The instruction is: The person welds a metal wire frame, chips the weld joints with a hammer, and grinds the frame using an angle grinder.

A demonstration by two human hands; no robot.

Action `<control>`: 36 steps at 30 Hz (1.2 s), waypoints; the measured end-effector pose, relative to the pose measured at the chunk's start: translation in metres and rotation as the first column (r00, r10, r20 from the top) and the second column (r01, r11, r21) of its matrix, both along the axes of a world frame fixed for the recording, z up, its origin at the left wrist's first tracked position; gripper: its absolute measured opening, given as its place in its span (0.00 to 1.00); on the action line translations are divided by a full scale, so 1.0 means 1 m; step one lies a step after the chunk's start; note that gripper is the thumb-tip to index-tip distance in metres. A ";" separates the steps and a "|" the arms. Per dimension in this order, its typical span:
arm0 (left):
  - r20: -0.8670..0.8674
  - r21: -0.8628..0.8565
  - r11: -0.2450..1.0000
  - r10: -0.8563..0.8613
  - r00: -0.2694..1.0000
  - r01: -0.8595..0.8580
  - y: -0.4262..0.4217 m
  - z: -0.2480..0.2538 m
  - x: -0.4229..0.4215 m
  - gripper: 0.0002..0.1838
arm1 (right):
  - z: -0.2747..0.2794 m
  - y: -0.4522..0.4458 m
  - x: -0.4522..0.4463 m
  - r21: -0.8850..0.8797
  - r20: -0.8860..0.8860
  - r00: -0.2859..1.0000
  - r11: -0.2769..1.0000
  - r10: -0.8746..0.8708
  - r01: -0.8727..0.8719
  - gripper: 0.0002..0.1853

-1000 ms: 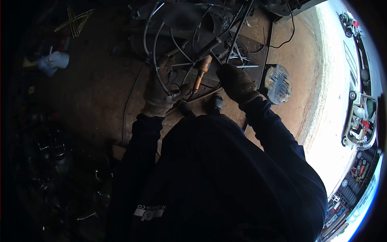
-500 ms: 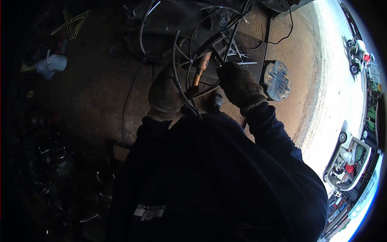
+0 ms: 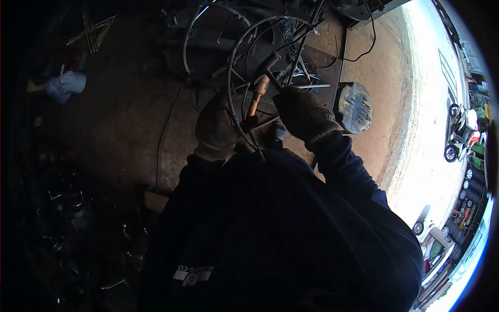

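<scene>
My left hand (image 3: 214, 127), in a dark knitted work glove, is closed at the near side of a bent metal hoop (image 3: 230, 67); shadow hides most of its fingers. My right hand (image 3: 304, 112), gloved too, grips the dark handle of what looks like a hammer (image 3: 270, 61), its head raised beside the hoop. Between both hands an orange-brown tool with a thicker end (image 3: 258, 91) slants upward; what holds its lower end is too dark to see. Behind the hoop, more bent rods and rings (image 3: 186, 47) lie tangled.
A grey stool-like seat with slots (image 3: 355, 108) stands right of my right hand. Thin cables cross the brown floor (image 3: 125, 119). A white container (image 3: 73, 82) and thin yellowish rods (image 3: 92, 32) sit at the left. Dark metal parts fill the lower left; a motorcycle (image 3: 460, 132) is outside.
The hoop has tilted, so its round shape now shows more fully. My right hand and the hammer have shifted slightly left. The view has swung a little, moving the street scene downward.
</scene>
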State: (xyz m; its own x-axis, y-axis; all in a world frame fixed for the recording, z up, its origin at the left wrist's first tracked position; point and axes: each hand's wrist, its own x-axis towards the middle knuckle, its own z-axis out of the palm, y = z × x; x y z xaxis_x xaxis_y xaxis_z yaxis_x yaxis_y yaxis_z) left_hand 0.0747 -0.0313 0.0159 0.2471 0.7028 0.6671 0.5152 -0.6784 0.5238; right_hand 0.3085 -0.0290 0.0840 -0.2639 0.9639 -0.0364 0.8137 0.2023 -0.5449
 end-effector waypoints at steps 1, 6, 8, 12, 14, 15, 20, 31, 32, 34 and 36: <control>0.003 -0.003 1.000 0.004 1.000 -0.004 0.000 0.004 0.000 0.50 | 0.000 -0.001 0.002 -0.089 0.033 0.996 0.993 0.077 -0.074 0.12; -0.056 0.051 0.998 -0.039 0.998 0.042 0.000 0.002 0.001 0.51 | 0.004 -0.001 0.002 0.240 0.096 0.994 0.968 0.050 -0.072 0.11; -0.055 0.005 0.999 -0.039 0.998 0.039 -0.003 -0.007 -0.001 0.52 | -0.002 -0.006 -0.006 -0.116 -0.016 0.998 0.992 -0.056 0.053 0.10; -0.067 0.069 0.998 0.016 0.998 -0.011 -0.001 -0.015 -0.001 0.53 | -0.004 0.001 0.009 0.191 0.062 0.990 0.972 0.127 -0.137 0.10; -0.048 0.078 0.997 -0.009 0.999 0.012 -0.001 -0.017 -0.002 0.53 | -0.002 0.000 -0.001 0.164 0.026 0.997 0.984 0.068 -0.071 0.10; -0.037 0.068 0.997 -0.032 0.999 0.034 -0.001 -0.014 -0.002 0.53 | 0.000 -0.001 -0.004 0.135 -0.012 1.000 0.991 0.003 -0.002 0.10; -0.070 0.027 1.000 0.011 0.997 -0.009 -0.008 0.002 0.000 0.53 | -0.009 -0.004 0.002 0.062 0.005 0.996 0.994 0.087 -0.087 0.10; -0.185 -0.027 0.991 0.123 0.975 -0.130 -0.011 -0.013 -0.010 0.55 | 0.008 -0.002 -0.002 -0.067 -0.050 0.999 0.998 0.015 -0.019 0.10; -0.147 -0.008 0.989 0.145 0.979 -0.148 -0.009 -0.015 -0.009 0.57 | 0.001 0.001 0.006 -0.051 -0.027 0.998 0.997 0.062 -0.063 0.10; -0.110 -0.006 0.985 0.169 0.979 -0.170 -0.010 -0.015 -0.005 0.58 | -0.010 -0.001 0.009 -0.052 -0.004 0.994 0.992 0.112 -0.112 0.10; -0.111 0.043 0.986 0.166 0.980 -0.162 -0.008 -0.013 -0.003 0.60 | -0.016 0.001 0.006 0.318 -0.051 0.995 0.945 0.091 -0.070 0.09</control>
State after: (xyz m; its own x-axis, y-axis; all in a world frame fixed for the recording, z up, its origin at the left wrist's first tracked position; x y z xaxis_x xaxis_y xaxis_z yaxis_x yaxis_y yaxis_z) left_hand 0.0720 -0.0396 0.0027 0.2061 0.7175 0.6654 0.6761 -0.5960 0.4332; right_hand 0.3150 -0.0279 0.0685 -0.3329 0.8986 0.2859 0.7529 0.4358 -0.4931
